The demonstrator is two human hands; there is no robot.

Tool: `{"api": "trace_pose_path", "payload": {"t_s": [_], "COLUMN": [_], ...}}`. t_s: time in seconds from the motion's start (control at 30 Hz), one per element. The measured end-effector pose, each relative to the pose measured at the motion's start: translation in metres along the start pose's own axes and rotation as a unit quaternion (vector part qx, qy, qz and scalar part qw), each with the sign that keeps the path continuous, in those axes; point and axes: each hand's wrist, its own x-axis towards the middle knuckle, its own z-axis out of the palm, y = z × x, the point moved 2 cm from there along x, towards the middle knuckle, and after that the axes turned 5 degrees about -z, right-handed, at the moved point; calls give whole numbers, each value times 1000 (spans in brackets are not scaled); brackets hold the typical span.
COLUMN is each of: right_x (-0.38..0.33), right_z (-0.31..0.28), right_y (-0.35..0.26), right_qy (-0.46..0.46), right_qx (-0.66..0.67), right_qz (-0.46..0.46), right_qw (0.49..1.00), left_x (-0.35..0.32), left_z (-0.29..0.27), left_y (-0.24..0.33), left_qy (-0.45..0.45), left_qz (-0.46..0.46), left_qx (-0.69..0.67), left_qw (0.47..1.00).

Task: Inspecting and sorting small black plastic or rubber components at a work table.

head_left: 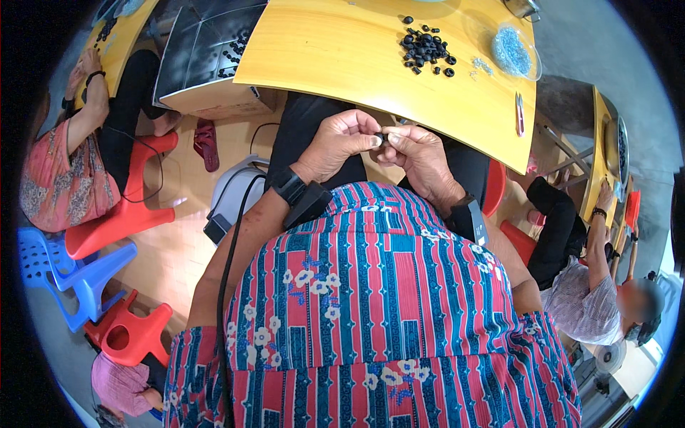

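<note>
Above my lap, just off the near edge of the yellow table, my left hand and my right hand meet fingertip to fingertip. Both pinch a small black round piece, mostly covered by the fingers. It resembles the loose pieces in the pile of small black parts on the table. Right of that pile stands a clear round bowl of tiny pale-blue translucent bits, with a few bits spilled beside it. Red-handled thread snips lie near the table's right edge.
An open box with black pieces inside adjoins the table's left side. Red stools and a blue stool stand at the left. Other people sit at yellow tables left and right. A black cable runs along my left arm.
</note>
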Motion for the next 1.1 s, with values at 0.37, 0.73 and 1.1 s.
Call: {"api": "trace_pose_path", "payload": {"t_s": [0.37,0.73,1.1], "right_x": [10,4,2], "right_z": [-14,-10,-13], "right_y": [16,11,5], "right_qy": [-110,-147,-138], "right_qx": [140,162,5], "right_qz": [49,130,71], "right_qw": [983,967,988], "left_x": [0,-1,-3], "left_z": [1,0,0], "left_y": [1,1,3], "left_qy": [-9,-14,-50], "left_qz": [15,27,5], "left_qx": [25,34,11], "left_qw": [1000,999,999]}}
